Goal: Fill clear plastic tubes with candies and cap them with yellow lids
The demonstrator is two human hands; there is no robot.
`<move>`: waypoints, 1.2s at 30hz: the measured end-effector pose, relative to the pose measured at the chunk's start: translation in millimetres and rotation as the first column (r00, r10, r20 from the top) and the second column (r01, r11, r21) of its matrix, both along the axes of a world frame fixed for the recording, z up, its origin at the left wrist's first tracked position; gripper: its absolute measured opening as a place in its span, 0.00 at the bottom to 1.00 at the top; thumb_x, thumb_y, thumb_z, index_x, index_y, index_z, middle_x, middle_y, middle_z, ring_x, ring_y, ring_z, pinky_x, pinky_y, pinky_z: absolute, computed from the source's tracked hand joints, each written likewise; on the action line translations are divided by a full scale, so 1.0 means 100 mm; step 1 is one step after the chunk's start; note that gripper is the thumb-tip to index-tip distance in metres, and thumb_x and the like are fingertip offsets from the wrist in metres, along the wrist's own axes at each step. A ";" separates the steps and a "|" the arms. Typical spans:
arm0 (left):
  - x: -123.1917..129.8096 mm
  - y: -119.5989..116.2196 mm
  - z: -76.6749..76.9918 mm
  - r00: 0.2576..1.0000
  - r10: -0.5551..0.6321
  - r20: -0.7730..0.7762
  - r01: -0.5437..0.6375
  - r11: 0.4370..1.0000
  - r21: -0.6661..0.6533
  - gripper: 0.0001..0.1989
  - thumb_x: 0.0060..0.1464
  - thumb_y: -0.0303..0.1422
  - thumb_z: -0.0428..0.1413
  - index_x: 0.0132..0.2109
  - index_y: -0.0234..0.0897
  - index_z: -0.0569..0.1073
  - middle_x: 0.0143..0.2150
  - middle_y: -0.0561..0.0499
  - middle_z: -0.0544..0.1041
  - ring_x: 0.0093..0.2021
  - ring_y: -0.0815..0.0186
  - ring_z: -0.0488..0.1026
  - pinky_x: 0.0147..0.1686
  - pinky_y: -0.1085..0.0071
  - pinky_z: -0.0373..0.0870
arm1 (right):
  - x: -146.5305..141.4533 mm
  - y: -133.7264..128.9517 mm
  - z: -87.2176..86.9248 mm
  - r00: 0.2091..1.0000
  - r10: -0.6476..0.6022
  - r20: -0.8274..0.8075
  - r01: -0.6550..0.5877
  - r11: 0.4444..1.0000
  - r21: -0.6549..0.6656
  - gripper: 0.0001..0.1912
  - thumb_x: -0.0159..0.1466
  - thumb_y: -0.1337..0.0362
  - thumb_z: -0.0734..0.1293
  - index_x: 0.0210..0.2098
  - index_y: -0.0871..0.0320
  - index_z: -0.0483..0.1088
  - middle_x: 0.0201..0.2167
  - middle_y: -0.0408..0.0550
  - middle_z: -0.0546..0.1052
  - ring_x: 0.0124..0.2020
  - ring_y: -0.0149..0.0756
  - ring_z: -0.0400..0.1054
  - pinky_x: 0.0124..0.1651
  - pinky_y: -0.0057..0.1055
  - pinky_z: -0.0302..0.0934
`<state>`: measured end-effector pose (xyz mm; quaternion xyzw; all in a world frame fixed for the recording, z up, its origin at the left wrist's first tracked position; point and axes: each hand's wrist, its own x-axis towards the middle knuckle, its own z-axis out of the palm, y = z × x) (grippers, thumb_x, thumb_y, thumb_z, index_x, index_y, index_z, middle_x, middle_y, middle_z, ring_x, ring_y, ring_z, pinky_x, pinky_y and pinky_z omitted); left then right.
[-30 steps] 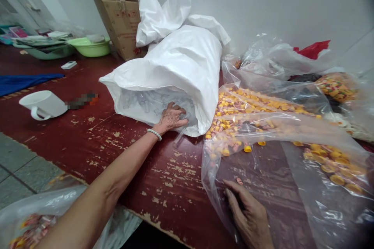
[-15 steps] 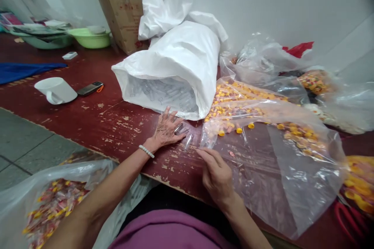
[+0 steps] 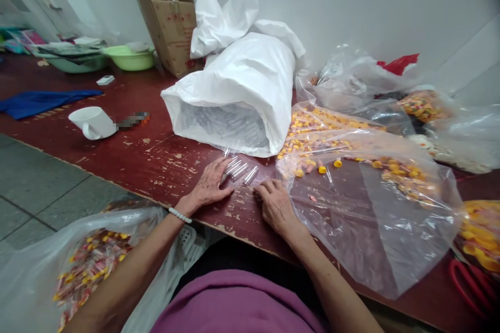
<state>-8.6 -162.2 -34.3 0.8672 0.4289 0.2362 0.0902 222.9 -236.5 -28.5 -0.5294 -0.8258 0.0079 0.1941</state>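
Clear tubes point(image 3: 239, 171): loose on red table point(image 3: 144, 166), centre of the dial.
Left hand point(image 3: 209, 182): eight o'clock, spread open beside tubes, gripping none.
Right hand point(image 3: 276, 207): four o'clock, half-curled; cannot tell whether it holds anything.
White sack point(image 3: 250, 70): twelve o'clock, mouth open, more tubes inside.

The counter point(image 3: 130, 158) is dark red, flecked pale. The sack point(image 3: 242, 67) is white, the tubes point(image 3: 238, 170) clear, the caps point(image 3: 322, 169) yellow.

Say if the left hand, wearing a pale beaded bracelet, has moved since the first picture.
Yes: the left hand came out of the open white sack, toward the near edge of the red table.
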 end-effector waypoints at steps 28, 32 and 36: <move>0.48 -0.25 0.21 0.967 0.242 -0.076 -0.225 0.958 0.178 0.17 0.58 0.38 0.49 0.51 0.35 0.71 0.42 0.41 0.74 0.43 0.52 0.66 0.42 0.58 0.63 | -0.12 0.39 0.17 0.865 -0.482 -0.140 0.416 0.844 -0.339 0.23 0.58 0.58 0.64 0.51 0.57 0.64 0.44 0.57 0.75 0.44 0.47 0.71 0.43 0.39 0.62; 0.57 -0.24 0.22 0.953 0.254 -0.164 -0.235 0.964 0.124 0.16 0.58 0.36 0.48 0.49 0.34 0.72 0.40 0.39 0.73 0.44 0.50 0.66 0.40 0.59 0.64 | -0.11 0.37 0.15 0.887 -0.447 -0.118 0.397 0.867 -0.301 0.17 0.55 0.64 0.64 0.45 0.57 0.68 0.42 0.56 0.76 0.41 0.46 0.70 0.40 0.38 0.61; 0.58 -0.32 0.20 0.962 0.237 -0.133 -0.234 0.971 0.041 0.17 0.57 0.34 0.49 0.51 0.35 0.71 0.42 0.40 0.73 0.43 0.53 0.68 0.41 0.61 0.65 | -0.09 0.34 0.14 0.882 -0.426 -0.204 0.348 0.878 -0.330 0.15 0.57 0.61 0.63 0.44 0.57 0.68 0.40 0.53 0.75 0.41 0.45 0.69 0.42 0.38 0.61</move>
